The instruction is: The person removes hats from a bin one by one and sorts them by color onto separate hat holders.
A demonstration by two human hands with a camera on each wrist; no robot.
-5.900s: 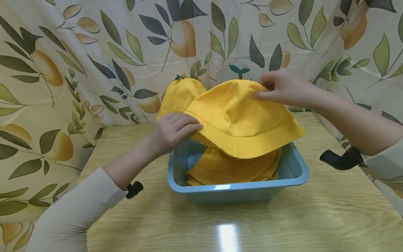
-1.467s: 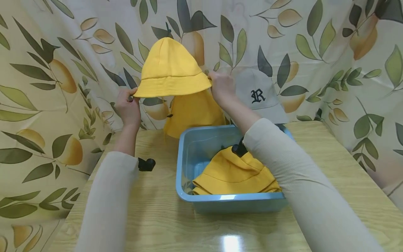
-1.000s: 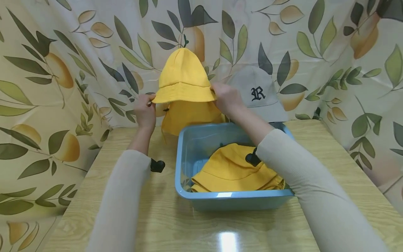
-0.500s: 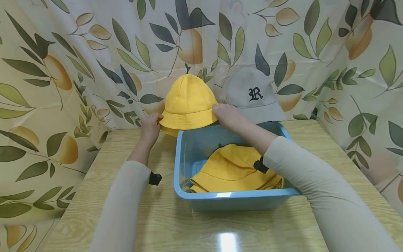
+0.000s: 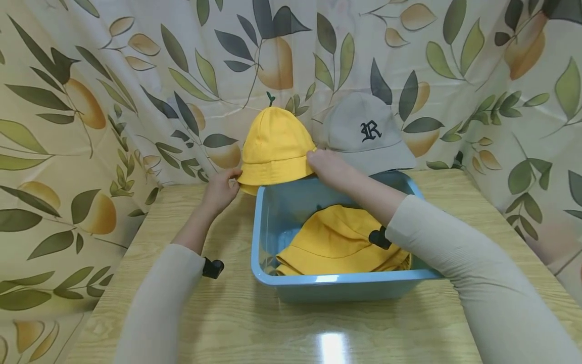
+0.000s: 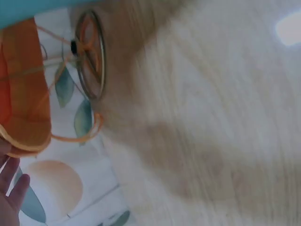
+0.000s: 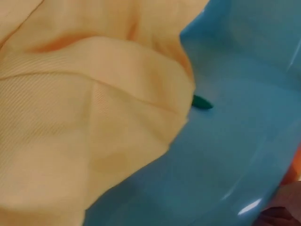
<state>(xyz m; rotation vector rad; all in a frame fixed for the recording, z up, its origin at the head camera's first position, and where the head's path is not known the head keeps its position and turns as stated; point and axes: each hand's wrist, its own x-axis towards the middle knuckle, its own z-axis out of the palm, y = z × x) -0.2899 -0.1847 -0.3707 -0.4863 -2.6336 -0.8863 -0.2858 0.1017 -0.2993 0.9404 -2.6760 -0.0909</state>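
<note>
A yellow bucket hat (image 5: 277, 141) with a green sprout on its crown sits over another yellow hat, whose brim edge (image 5: 249, 190) peeks out below. My left hand (image 5: 221, 191) pinches the left side of the upper brim. On the right, my right hand (image 5: 325, 161) grips the brim just above the tub's back corner. Under the hats, the left wrist view shows a metal ring (image 6: 102, 70) and orange cords (image 6: 77, 138). More yellow hats (image 5: 336, 245) lie stacked in a blue plastic tub (image 5: 300, 279); the right wrist view shows their cloth (image 7: 108, 117) close up.
A grey baseball cap (image 5: 364, 129) with a black letter R stands behind the tub at the right. The wood-grain table (image 5: 218, 323) meets a leaf-and-fruit patterned curtain (image 5: 182, 91) at the back and left.
The hat was lifted from over the tub, carried to the back left and lowered over the other yellow hat. In the last half second it shifted slightly right; the left hand turned a little.
</note>
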